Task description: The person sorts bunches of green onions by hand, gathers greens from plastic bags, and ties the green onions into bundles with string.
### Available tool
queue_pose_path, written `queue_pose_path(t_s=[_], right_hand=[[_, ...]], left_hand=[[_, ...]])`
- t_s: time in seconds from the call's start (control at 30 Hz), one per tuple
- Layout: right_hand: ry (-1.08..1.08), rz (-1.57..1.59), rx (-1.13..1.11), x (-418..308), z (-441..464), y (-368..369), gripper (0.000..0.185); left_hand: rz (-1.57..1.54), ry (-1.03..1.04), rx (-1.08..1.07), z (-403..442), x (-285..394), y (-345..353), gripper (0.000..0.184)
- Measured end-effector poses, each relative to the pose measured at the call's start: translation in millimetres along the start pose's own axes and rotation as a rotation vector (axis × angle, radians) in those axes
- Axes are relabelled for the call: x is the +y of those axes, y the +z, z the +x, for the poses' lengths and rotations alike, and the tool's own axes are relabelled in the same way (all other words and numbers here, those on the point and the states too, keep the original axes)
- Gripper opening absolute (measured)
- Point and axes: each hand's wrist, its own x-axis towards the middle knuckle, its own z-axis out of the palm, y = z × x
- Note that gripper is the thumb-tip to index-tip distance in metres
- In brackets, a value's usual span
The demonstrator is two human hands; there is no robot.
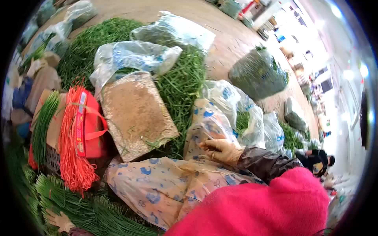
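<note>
My right hand (223, 152), in a pale, soiled work glove, is over the patterned plastic apron (151, 185) that covers my legs. Its fingers are curled in; whatever they may hold is too small to make out. Down at the lower left, my left hand (60, 221), gloved too, lies with fingers apart against a bundle of long green chives (94, 208). A worn, dirt-stained board (136, 112) is in front of my knees with green scraps on it. Beside it hang red ties (75, 153) over a red container (92, 131), next to a smaller chive bundle (45, 122).
Loose greens (104, 35) are heaped behind the board, with clear plastic bags (134, 55) on them. A stuffed bag of greens (258, 74) stands on the floor (220, 47). More open bags (246, 114) are beyond my right hand. Another person (317, 161) is at the far right.
</note>
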Motion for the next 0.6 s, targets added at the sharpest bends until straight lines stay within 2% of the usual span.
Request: queue_pose_path(t_s=[0.03, 0.07, 0.1, 0.17, 0.2, 0.23, 0.3, 0.33, 0.37, 0.43, 0.47, 0.5, 0.53, 0.57, 0.6], right_hand=[[-0.014, 0.011, 0.028, 5, -13, -8, 0.034], [-0.111, 0.082, 0.129, 27, -19, -5, 0.03], [0.013, 0.315, 0.177, 28, -29, -8, 0.027], [0.025, 0.405, 0.337, 63, -50, -31, 0.025], [0.088, 0.48, 0.435, 82, -62, -38, 0.026], [0.152, 0.544, 0.529, 100, -79, -50, 0.026], [0.292, 0.506, 0.651, 147, -106, -61, 0.026], [0.344, 0.569, 0.704, 158, -121, -67, 0.025], [0.396, 0.629, 0.752, 167, -133, -74, 0.024], [0.409, 0.712, 0.812, 187, -140, -72, 0.023], [0.373, 0.709, 0.832, 198, -141, -71, 0.024], [0.332, 0.707, 0.855, 210, -138, -69, 0.024], [0.359, 0.694, 0.785, 222, -134, -68, 0.026], [0.363, 0.718, 0.791, 231, -131, -70, 0.026], [0.343, 0.718, 0.794, 239, -124, -67, 0.025]], left_hand=[[-0.488, -0.098, -0.052, -5, -12, 10, 0.074], [-0.81, -0.165, -0.081, -20, -29, 44, 0.075], [-1.128, -0.246, -0.091, -34, -47, 78, 0.077], [-2.661, 0.134, 0.375, -104, -57, 199, 0.079], [-2.421, 0.114, 0.356, -116, -60, 220, 0.074], [-2.419, 0.078, 0.38, -121, -63, 226, 0.074], [-2.866, 0.194, 0.554, -114, -67, 204, 0.078], [-2.872, 0.076, 0.637, -93, -72, 167, 0.081], [-2.871, 0.048, 0.645, -104, -78, 175, 0.081], [-2.918, -0.046, 0.967, -120, -86, 215, 0.073], [-2.935, 0.122, 1.064, -139, -97, 255, 0.082], [-2.952, 0.01, 1.291, -141, -110, 267, 0.082], [-2.972, -0.055, 1.465, -150, -128, 277, 0.079], [-2.936, -0.086, 1.746, -174, -141, 312, 0.079], [-2.898, -0.314, 2.026, -196, -163, 330, 0.077]])
